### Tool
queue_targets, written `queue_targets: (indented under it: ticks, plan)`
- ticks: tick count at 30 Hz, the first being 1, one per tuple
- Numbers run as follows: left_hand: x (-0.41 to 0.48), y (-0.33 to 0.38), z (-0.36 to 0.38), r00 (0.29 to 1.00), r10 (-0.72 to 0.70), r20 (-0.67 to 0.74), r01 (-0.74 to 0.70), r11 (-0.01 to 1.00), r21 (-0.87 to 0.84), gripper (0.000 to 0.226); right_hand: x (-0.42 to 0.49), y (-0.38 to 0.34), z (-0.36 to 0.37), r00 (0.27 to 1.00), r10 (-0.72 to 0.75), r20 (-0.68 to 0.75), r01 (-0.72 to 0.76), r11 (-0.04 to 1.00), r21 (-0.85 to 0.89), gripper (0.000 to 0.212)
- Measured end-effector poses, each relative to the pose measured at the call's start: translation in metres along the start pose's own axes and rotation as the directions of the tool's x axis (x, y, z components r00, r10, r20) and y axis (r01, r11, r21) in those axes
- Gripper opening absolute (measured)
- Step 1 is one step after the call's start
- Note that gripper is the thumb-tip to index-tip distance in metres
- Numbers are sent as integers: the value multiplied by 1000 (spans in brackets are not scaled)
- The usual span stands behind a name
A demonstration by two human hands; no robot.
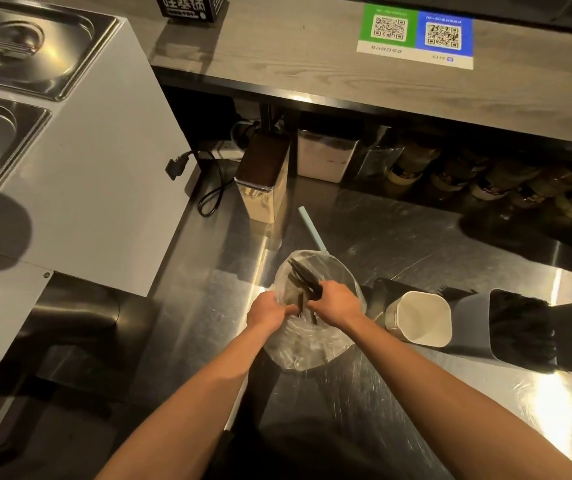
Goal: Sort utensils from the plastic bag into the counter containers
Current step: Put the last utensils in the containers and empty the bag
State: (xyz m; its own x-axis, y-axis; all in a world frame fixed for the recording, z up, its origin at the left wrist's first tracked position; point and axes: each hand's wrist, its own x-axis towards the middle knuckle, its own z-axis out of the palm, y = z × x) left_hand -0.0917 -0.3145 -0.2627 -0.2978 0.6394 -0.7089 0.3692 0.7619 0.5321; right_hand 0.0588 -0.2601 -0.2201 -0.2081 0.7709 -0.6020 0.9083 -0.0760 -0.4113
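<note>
Plastic bag [312,344] sits on the steel counter [398,244]; my left hand [265,311] pinches its rim open; right hand [334,303] curls round a bunch of black utensils [303,273] inside; lift straight up, clear the film, then right toward the white container [423,317].

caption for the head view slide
Left hand at the plastic bag, right hand gripping black utensils, white container alongside.

Both hands at the plastic bag [307,348] on the steel counter [398,244].
My left hand [265,311] holds the bag's edge, my right hand [334,301] grips black utensils [303,275] inside it; just to the right stand a white container [419,318] and a grey container [471,325] full of black pieces.
</note>
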Motion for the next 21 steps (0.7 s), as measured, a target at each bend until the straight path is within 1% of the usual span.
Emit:
queue_targets:
  ticks: [2, 4, 8, 15, 16, 18, 21]
  plan:
    - [0, 2, 2, 1000, 10, -14, -10, 1000, 15, 34, -1, 0, 0, 999, -15, -32, 13, 998, -57, 19]
    - [-1, 3, 3, 999, 28, -35, -27, 999, 18, 31, -2, 1, 0, 999, -18, -46, 14, 997, -79, 17]
    - [-3, 3, 4, 995, 61, -78, -62, 998, -20, 24, -4, 4, -1, 999, -13, -38, 10, 998, -69, 17]
    - [-4, 0, 8, 999, 21, -39, -28, 980, -196, 32, -4, 2, 0, 999, -48, -20, 50, 997, 66, 43]
    - [-5, 1, 8, 999, 14, -42, -23, 977, -213, 32, -4, 2, 0, 999, -40, -19, 42, 997, 67, 41]
    - [-5, 0, 7, 999, 12, -41, -21, 974, -227, 32, -2, 4, 0, 1000, -20, 12, 19, 997, 74, 28]
    - [-4, -3, 7, 1000, -5, -21, -1, 959, -282, 28, -1, 6, -1, 995, -25, 92, 9, 986, 167, 10]
